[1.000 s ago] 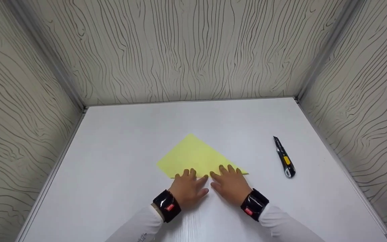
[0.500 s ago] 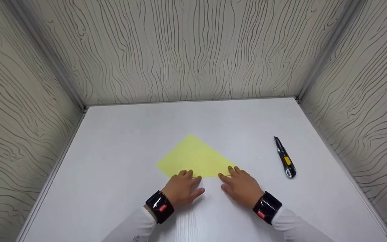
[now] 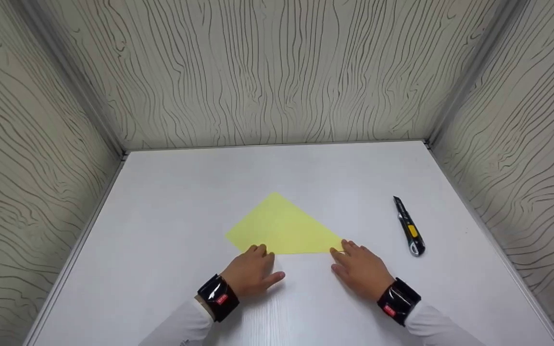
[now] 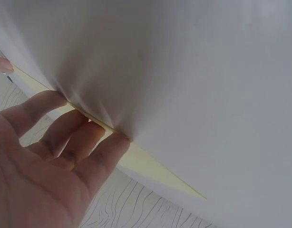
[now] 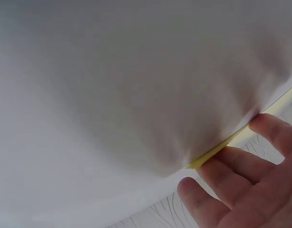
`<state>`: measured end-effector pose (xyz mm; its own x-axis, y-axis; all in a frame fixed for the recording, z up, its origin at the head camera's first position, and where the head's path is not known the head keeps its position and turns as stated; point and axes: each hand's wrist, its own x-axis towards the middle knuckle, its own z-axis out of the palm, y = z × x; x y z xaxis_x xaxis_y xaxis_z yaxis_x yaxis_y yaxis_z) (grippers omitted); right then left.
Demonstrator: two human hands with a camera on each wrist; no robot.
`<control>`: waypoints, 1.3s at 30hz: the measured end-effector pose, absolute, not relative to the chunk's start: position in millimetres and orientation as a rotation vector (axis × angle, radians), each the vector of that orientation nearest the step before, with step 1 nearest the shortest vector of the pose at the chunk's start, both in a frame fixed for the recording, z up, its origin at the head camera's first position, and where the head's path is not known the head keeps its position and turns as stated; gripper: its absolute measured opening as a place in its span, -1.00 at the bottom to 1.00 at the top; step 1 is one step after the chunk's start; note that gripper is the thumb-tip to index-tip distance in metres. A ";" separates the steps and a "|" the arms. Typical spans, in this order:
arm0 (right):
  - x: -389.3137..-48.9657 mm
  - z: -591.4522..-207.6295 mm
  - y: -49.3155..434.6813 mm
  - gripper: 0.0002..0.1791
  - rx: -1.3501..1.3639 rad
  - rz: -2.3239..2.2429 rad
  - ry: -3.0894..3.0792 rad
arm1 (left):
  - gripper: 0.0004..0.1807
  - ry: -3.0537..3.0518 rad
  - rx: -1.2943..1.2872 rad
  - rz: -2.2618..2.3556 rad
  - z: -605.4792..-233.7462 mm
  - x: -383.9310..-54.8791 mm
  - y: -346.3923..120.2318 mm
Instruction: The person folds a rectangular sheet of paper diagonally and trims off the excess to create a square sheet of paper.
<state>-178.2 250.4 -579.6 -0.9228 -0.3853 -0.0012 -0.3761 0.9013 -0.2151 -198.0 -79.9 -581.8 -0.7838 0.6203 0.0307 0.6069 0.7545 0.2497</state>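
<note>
A sheet of yellow paper, folded along its straight near edge, lies flat on the white table. My left hand presses its fingertips on the left part of that edge, thumb spread out to the side. At the right corner, my right hand presses the same edge with its fingertips. The left wrist view shows the fingers of the left hand lined up along the thin fold of the paper. In the right wrist view, the paper's narrow tip sits under the right fingertips, with one finger beyond it.
A black and yellow utility knife lies on the right side of the white table, its blade end pointing away. Wood-patterned panels enclose the table at the back and both sides.
Both hands have slid apart along the near edge of the paper, the left hand leftward and the right hand rightward to the corner. The paper has stayed in place.
</note>
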 end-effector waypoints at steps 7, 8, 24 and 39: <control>-175.6 -580.8 266.2 -0.46 -0.558 -0.249 3.033 | -0.28 2.864 0.998 0.415 -581.6 -199.2 -82.4; -175.3 -580.7 267.9 -0.45 -0.539 -0.235 3.030 | -0.28 2.861 0.999 0.415 -581.0 -199.5 -82.3; -176.6 -582.6 282.6 -0.49 -0.535 -0.239 3.087 | -0.37 2.849 0.978 0.436 -579.8 -208.7 -77.3; -174.5 -578.9 286.1 -0.64 -0.797 -0.184 3.088 | -0.43 3.137 0.938 0.148 -579.7 -218.0 -71.1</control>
